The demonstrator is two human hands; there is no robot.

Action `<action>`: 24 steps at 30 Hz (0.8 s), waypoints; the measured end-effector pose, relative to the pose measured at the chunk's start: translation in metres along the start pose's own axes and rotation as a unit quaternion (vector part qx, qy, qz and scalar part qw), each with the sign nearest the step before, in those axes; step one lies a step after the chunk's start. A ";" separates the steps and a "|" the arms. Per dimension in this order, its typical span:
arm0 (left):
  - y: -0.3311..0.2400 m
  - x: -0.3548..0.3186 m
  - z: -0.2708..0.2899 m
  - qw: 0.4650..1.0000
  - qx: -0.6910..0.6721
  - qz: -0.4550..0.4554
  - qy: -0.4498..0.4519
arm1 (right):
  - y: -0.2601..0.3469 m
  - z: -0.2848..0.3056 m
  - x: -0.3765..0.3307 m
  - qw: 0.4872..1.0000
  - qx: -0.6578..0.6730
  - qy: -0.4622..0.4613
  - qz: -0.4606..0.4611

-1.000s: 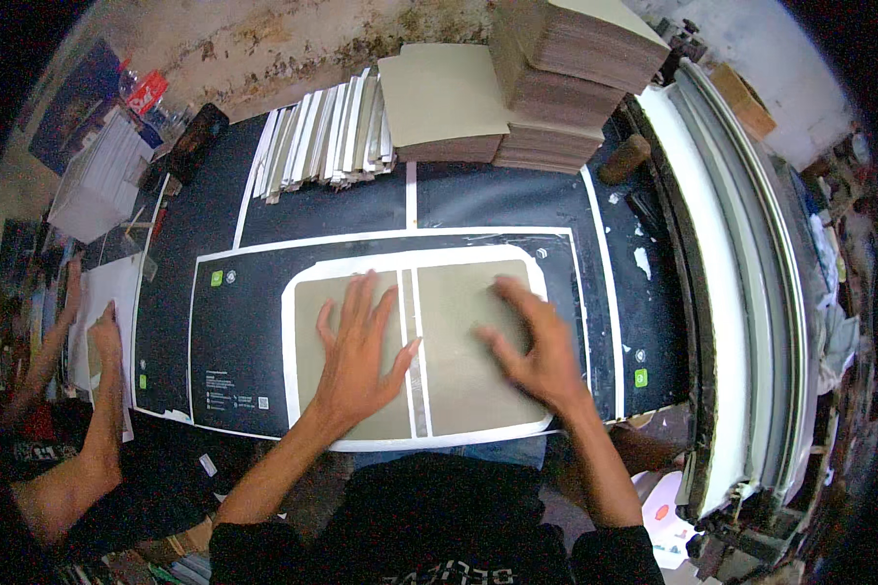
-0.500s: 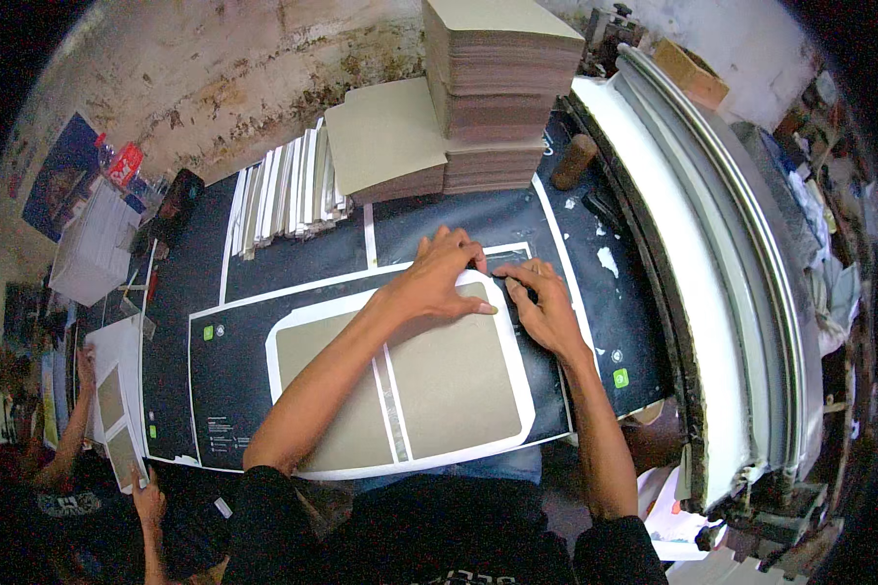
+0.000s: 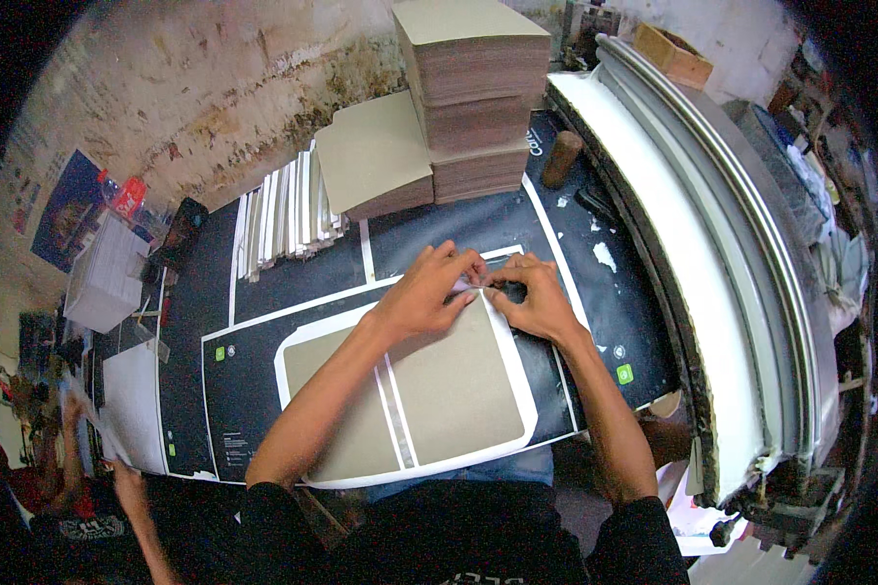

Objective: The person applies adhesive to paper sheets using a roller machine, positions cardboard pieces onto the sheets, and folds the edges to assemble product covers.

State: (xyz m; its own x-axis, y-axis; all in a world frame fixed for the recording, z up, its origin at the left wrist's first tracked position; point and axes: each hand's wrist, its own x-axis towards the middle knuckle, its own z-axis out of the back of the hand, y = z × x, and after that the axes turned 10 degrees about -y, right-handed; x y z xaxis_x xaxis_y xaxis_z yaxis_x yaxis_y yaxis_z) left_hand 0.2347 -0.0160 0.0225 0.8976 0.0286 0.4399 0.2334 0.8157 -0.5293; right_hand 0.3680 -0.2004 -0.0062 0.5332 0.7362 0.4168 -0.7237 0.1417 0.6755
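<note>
A book cover blank lies flat before me: two grey-brown boards point(image 3: 463, 390) with a narrow spine strip point(image 3: 397, 409) between them, on a white sheet point(image 3: 523, 400) whose margin shows around them. At its far right corner, my left hand point(image 3: 427, 294) pinches the white margin, which stands raised between thumb and fingers. My right hand point(image 3: 534, 300) meets it there, thumb and forefinger pressed together at the same corner. Its fingertips partly cover the paper, so exactly how much each hand grips is hard to see.
Black printed sheets point(image 3: 254, 375) cover the table. Behind stand tall stacks of grey board point(image 3: 483, 78) and a row of white-edged pieces point(image 3: 288, 219). A wooden cylinder point(image 3: 561, 161) and a long curved machine point(image 3: 644, 185) are at right. A co-worker's hand point(image 3: 125, 480) holds a sheet at left.
My left thumb has drawn back from the board to the corner, and the margin there is now lifted. My right hand has moved in against the left. The co-worker's paneled piece has tilted away.
</note>
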 end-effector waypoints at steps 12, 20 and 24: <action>-0.006 -0.008 -0.008 0.997 -0.029 0.042 -0.052 | -0.006 -0.012 0.007 0.999 0.026 -0.037 0.027; -0.003 -0.016 -0.010 0.996 -0.037 0.055 -0.058 | -0.011 -0.017 0.012 0.998 0.037 -0.047 0.010; -0.002 -0.018 -0.007 0.998 0.041 0.053 -0.002 | -0.009 -0.013 0.013 0.999 0.040 -0.019 0.003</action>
State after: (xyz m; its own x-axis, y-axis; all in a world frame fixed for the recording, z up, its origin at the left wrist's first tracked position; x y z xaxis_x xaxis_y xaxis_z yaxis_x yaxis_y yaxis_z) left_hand 0.2211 -0.0227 0.0106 0.9142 0.1183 0.3877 0.1070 0.8521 -0.5123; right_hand 0.3764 -0.1834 -0.0147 0.5465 0.7112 0.4423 -0.6901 0.0832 0.7189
